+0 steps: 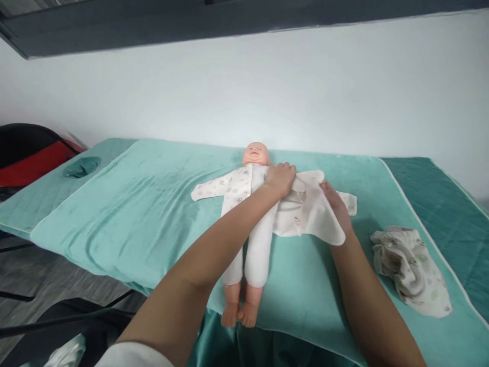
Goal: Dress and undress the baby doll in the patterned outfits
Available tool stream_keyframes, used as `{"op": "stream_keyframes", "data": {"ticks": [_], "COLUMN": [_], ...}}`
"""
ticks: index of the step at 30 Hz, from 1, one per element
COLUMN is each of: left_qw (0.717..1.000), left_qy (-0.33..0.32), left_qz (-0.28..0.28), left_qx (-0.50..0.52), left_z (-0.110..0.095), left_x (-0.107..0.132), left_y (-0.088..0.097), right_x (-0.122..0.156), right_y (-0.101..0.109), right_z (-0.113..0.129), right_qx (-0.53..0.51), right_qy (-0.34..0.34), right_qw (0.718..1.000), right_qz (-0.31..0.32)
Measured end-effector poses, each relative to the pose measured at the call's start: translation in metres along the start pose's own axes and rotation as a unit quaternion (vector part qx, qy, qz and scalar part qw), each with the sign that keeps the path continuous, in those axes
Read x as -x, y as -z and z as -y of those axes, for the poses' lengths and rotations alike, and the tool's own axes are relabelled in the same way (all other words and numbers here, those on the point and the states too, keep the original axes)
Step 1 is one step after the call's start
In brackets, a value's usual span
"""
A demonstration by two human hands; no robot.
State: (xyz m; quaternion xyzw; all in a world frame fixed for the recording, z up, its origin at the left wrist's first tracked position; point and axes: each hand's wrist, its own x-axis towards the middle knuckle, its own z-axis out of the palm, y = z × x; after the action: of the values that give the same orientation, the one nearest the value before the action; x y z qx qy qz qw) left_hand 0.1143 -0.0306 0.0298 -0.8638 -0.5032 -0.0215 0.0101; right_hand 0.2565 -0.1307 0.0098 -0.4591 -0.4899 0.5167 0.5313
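A baby doll lies on its back, feet toward me, with white cloth legs. One side wears a white printed baby shirt, its sleeve stretched out to the left. To the right the shirt's other half is spread open, off the chest. My left hand is closed at the doll's shoulder on that side; its palm hides what lies beneath, and the doll's arm there does not show. Pinched in my right hand is the shirt's raised front panel, and behind that wrist the loose sleeve end sticks out.
A green padded bed with a face hole runs along a white wall. Crumpled printed baby clothing lies at the right. Beyond the bed's left end is a black and red item. A dark chair-like seat stands at lower left.
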Motion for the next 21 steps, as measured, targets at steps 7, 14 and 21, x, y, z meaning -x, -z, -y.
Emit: {"op": "stream_keyframes", "data": {"ticks": [7, 14, 21], "left_qw": [0.944, 0.862, 0.855], "left_qy": [-0.045, 0.065, 0.132], "left_qz": [-0.013, -0.211, -0.223], "left_qx": [0.326, 0.456, 0.45], "left_z": [0.035, 0.083, 0.095], "left_x": [0.005, 0.027, 0.035], "left_y": [0.029, 0.029, 0.006], "right_x": [0.014, 0.012, 0.005], "right_y": [-0.026, -0.036, -0.021], "right_z": [-0.008, -0.023, -0.027], "right_qx": [-0.084, 0.152, 0.395], "right_qy": [-0.017, 0.174, 0.214], "right_qw": [0.963, 0.965, 0.887], "right_qz": [0.255, 0.126, 0.107]}}
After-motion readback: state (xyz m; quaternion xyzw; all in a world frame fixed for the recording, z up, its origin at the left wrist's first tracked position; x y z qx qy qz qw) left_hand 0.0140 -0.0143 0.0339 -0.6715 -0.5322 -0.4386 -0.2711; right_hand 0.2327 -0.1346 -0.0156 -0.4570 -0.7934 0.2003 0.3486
